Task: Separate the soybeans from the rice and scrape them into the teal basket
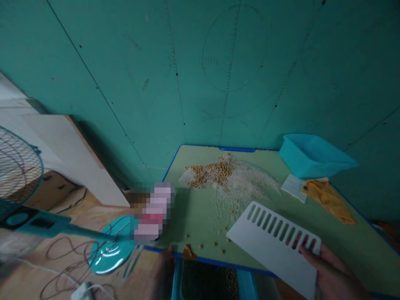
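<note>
My right hand (334, 266) grips a flat white plastic sheet (265, 243) with a row of slots, holding it at its right end above the table's near side. My left hand (165, 266) is at the table's front edge, dark and blurred, so its fingers do not show clearly. Toward the back of the green, blue-edged table (200, 212) lies a pile of tan beans (215, 171) mixed into white grains (250, 181). A few loose tan pieces (215, 244) are scattered near the front edge.
A blue basin (312, 166) stands at the table's back right, beside a white packet (293, 186) and an orange cloth (331, 200). Under the front edge is a blue bin (177, 279) with beans inside. Left are a teal fan (50, 225), cables and a pixelated pink object (156, 208).
</note>
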